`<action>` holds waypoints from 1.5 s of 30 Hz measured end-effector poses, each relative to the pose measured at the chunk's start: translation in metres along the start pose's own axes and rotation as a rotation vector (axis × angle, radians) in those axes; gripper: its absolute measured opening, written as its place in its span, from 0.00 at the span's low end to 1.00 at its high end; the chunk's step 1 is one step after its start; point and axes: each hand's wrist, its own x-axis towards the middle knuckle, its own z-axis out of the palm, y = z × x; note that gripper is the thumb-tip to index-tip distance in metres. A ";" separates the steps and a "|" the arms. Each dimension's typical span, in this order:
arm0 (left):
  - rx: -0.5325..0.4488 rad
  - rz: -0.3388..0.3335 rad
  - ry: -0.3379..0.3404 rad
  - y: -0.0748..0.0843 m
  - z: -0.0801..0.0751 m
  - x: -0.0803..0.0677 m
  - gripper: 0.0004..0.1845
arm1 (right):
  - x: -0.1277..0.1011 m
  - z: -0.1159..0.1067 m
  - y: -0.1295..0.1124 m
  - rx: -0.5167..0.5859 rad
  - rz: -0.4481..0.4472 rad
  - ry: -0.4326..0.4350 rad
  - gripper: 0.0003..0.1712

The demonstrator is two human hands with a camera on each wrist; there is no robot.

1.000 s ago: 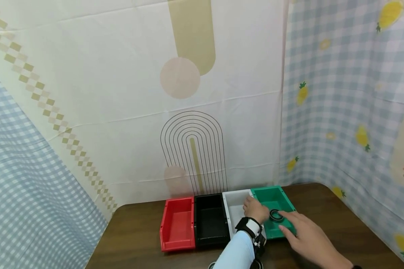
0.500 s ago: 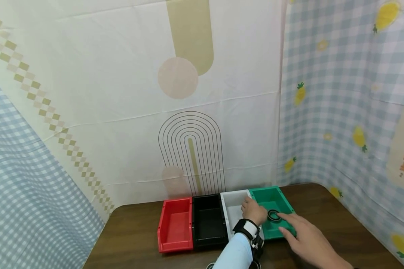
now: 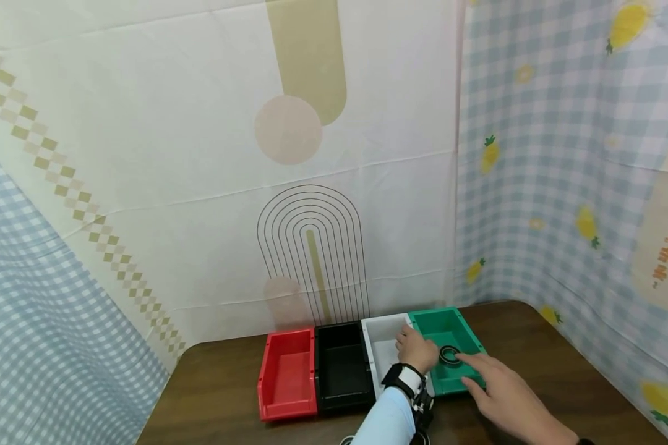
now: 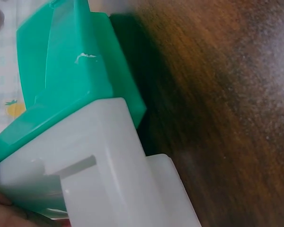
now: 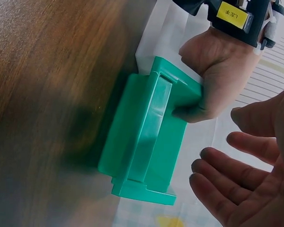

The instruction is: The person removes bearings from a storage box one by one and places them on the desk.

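I have the brown worktop [image 3: 228,395] under me with four bins in a row at its back edge: red bin [image 3: 287,374], black bin [image 3: 342,364], white bin [image 3: 381,346] and green bin [image 3: 451,334], each touching the next. My work is at the right end of that row, at the green bin, which stands last with open worktop to its right.

My left hand [image 3: 417,349] sits on the wall shared by the white and green bins; from the right wrist view its fingers [image 5: 194,112] are curled over the green rim, gripping it. My right hand [image 3: 506,395] lies just in front of the green bin's near edge, its fingers [image 5: 227,168] straight and spread, palm bare, holding nothing. Its forefinger points at the black ring [image 3: 450,355] lying flat on the bin floor near the front wall; I cannot tell whether the tip touches it.

As I judge it, the step in hand is taking up that ring. To do it well I would hold the left grip firm so the light bin does not slide or tip, bring the right forefinger and thumb down over the front wall, and pinch the ring across its band. It lies flat, so hooking one edge up against the wall first should help
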 end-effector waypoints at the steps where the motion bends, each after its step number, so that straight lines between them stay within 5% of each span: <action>1: -0.001 0.000 0.001 -0.001 0.000 0.000 0.32 | 0.001 0.001 0.000 -0.002 -0.002 -0.005 0.26; 13: -0.005 -0.002 -0.005 -0.001 0.001 0.000 0.33 | 0.014 0.013 0.006 -0.057 -0.060 0.018 0.24; 45: -0.006 0.008 0.049 0.002 -0.001 -0.005 0.29 | 0.080 0.052 0.018 -0.100 0.076 -0.052 0.27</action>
